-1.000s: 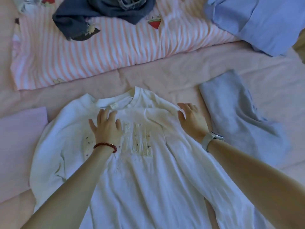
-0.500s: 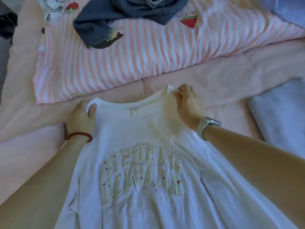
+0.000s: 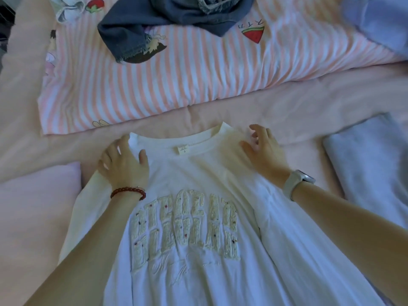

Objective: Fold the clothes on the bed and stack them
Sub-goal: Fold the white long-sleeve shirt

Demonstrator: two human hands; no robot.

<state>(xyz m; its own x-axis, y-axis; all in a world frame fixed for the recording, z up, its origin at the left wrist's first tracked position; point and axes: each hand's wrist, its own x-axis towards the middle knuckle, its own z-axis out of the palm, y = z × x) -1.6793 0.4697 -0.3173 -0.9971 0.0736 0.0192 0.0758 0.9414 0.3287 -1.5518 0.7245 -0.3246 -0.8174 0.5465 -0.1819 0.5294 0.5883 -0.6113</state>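
White shirt (image 3: 198, 250) lies flat on the bed (image 3: 287, 102); left hand (image 3: 123, 166) presses its shoulder, fingers spread, right hand (image 3: 262, 149) rests opposite, grip loose, holding nothing.

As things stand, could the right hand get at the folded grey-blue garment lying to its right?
Probably yes: the right hand rests open on the white shirt, holding nothing, and only bare pink sheet lies between it and the grey-blue garment.

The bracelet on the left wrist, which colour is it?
Dark red beads; the bracelet shows best in the head view, the only one.
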